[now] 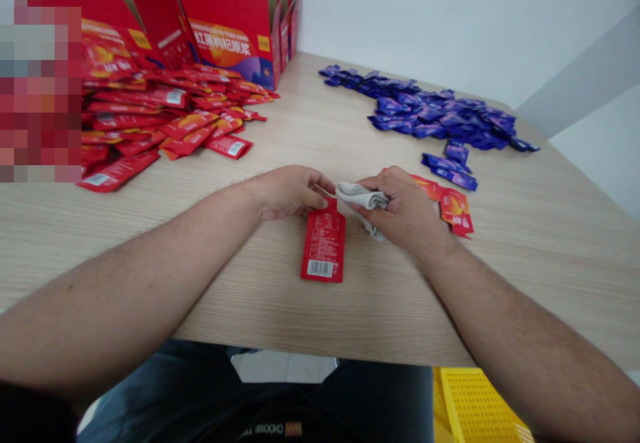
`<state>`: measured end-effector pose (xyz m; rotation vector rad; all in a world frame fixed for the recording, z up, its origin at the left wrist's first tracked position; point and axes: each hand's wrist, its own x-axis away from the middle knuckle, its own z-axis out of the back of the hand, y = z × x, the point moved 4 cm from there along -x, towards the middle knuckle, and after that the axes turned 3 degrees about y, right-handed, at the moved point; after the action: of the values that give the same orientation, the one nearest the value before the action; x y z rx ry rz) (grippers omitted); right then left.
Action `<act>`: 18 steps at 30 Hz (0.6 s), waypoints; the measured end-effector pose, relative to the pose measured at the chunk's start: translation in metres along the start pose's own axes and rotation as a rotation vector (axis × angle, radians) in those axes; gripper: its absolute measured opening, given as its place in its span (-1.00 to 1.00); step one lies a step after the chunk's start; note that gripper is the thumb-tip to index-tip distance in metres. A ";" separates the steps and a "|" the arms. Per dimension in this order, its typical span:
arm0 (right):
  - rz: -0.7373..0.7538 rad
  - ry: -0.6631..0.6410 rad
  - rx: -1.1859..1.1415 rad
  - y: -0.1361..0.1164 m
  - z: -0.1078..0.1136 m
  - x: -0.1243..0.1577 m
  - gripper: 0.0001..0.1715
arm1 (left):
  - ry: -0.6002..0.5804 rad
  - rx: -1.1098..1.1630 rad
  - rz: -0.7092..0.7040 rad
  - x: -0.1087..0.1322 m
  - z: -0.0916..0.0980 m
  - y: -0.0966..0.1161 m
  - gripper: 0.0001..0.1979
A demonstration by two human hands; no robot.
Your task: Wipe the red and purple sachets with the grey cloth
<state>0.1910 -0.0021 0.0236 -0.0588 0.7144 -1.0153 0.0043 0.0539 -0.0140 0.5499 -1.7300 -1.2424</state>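
My left hand [297, 193] pinches the narrow top of a red pouch [325, 243], whose printed side with a barcode faces up near the middle of the table. Just to the right, my right hand [403, 206] grips a folded pale grey cloth [363, 195], its edge close to the pouch's top. Beyond and beside my right hand lie a few red pouches [455, 210], partly hidden by the hand.
A big heap of red pouches [185, 123] covers the left of the table [270, 310], before red cartons [225, 16]. Blue-purple pouches [440, 116] lie spread at the back right by the white wall. A yellow basket [480, 403] stands below the table's front edge.
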 end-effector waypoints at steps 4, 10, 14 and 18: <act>0.007 0.005 0.003 0.000 0.002 0.000 -0.77 | 0.020 -0.098 0.000 0.002 0.001 0.001 -0.72; 0.084 0.008 -0.057 -0.012 -0.005 0.004 -0.74 | 0.192 -0.084 -0.048 0.001 -0.003 0.000 -0.81; 0.195 -0.228 -0.161 -0.035 -0.018 0.011 -0.63 | 0.221 -0.127 -0.127 -0.003 -0.006 -0.003 -0.79; 0.245 -0.644 -0.309 -0.056 -0.012 0.021 -0.59 | 0.249 -0.180 -0.187 -0.005 -0.006 -0.003 -0.79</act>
<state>0.1488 -0.0464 0.0239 -0.5310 0.2683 -0.5887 0.0113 0.0534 -0.0178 0.7384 -1.3688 -1.3803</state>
